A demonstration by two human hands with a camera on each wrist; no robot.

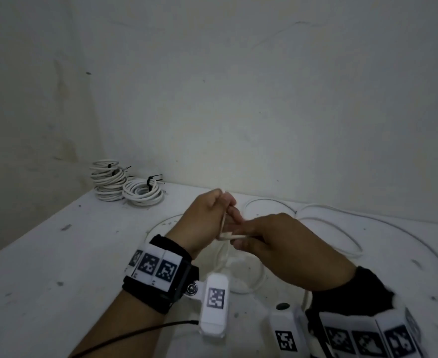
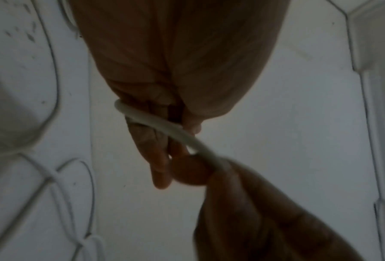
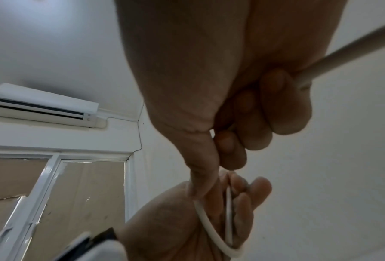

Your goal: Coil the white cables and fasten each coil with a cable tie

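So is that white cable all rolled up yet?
Not yet. The cable mostly lies spread in loose loops on the table; only a first small loop is between the left hand and right hand.

The surface (image 1: 44, 254) runs up to a wall (image 1: 238, 99) at its far edge. At the far left corner of the surface, against the wall, stands a stack of tied coils (image 1: 108, 180); a single tied coil (image 1: 143, 194) lies just to its right, touching the stack.

Both hands are above the middle of the surface, near the front. The left hand (image 1: 207, 215) is to the left and slightly farther back; the right hand (image 1: 285, 244) is to the right, touching it. A short loop of the cable (image 1: 224, 228) passes between them.

The remaining cable lies loose on the surface, in wide curves to the right of and behind the hands, and beneath them.
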